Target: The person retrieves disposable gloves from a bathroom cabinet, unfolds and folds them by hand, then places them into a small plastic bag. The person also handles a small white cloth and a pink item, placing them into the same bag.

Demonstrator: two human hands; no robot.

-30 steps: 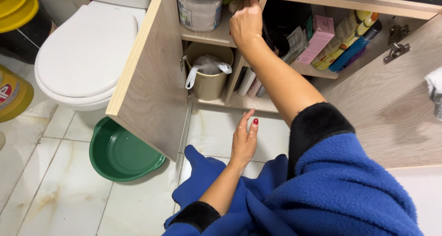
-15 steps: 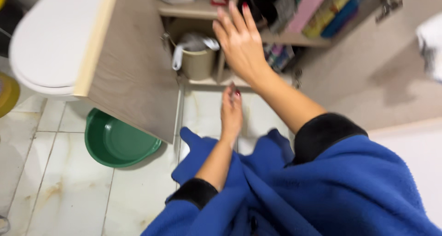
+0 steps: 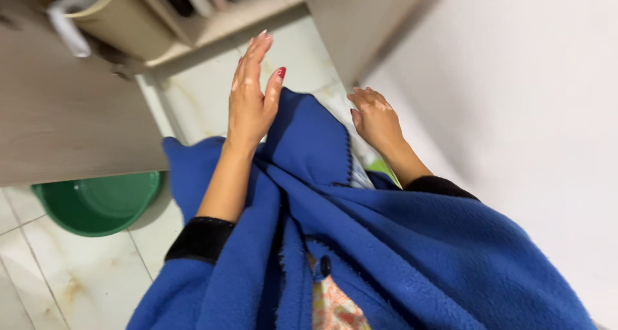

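Note:
My left hand [image 3: 251, 98] is raised flat over the tiled floor, fingers straight and close together, holding nothing. It is just below the open wooden cabinet [image 3: 219, 15]. My right hand [image 3: 374, 118] hangs lower at the right, fingers loosely spread and empty, near the edge of my blue fleece robe [image 3: 360, 240]. A beige bin [image 3: 122, 18] with a white bag liner sits on the cabinet's bottom shelf, above and left of my left hand.
The open cabinet door [image 3: 71, 118] spans the left side. A green plastic basin [image 3: 96, 201] lies on the marbled floor tiles beneath it. A second cabinet door [image 3: 360, 27] and a white surface [image 3: 528, 124] are at the right.
My right hand has left the upper shelf and dropped to the robe's edge. The view swung down and right, so the toilet and upper shelves are out of sight.

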